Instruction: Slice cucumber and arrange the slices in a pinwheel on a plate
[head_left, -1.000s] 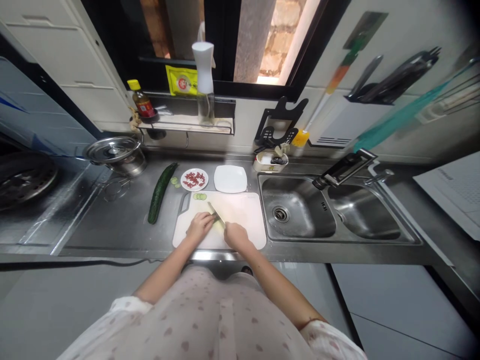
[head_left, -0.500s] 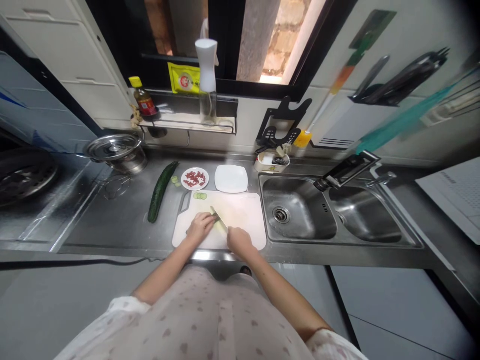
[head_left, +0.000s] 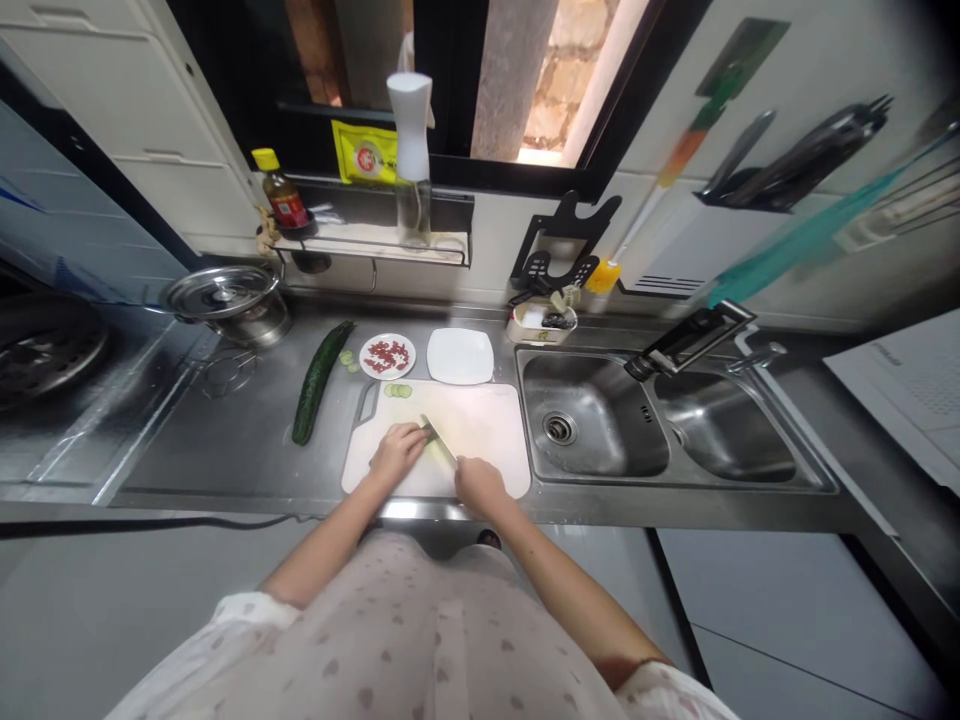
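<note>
On the white cutting board (head_left: 491, 415), my left hand (head_left: 397, 453) is closed with its fingertips on a dark green cucumber piece (head_left: 428, 432), largely hidden by the fingers. My right hand (head_left: 480, 487) grips the handle of a knife (head_left: 441, 440), its blade slanting up and left beside that piece. Pale green slices (head_left: 435, 453) lie by the blade. A few cucumber slices (head_left: 398, 391) rest at the board's upper left. Left of the board lies a long dark green cucumber (head_left: 321, 385), with small slices (head_left: 348, 360) near it on the counter.
Behind the board stand a round plate (head_left: 366, 367) of red chopped pieces and a white squarish plate (head_left: 460, 356). A double sink (head_left: 592, 465) is at the right. A lidded steel pot (head_left: 251, 325) sits back left, below a wall shelf (head_left: 367, 248) with bottles.
The view has shifted slightly. Both hands stay at the same spot on the board, and the knife blade has moved only a little against the cucumber piece.
</note>
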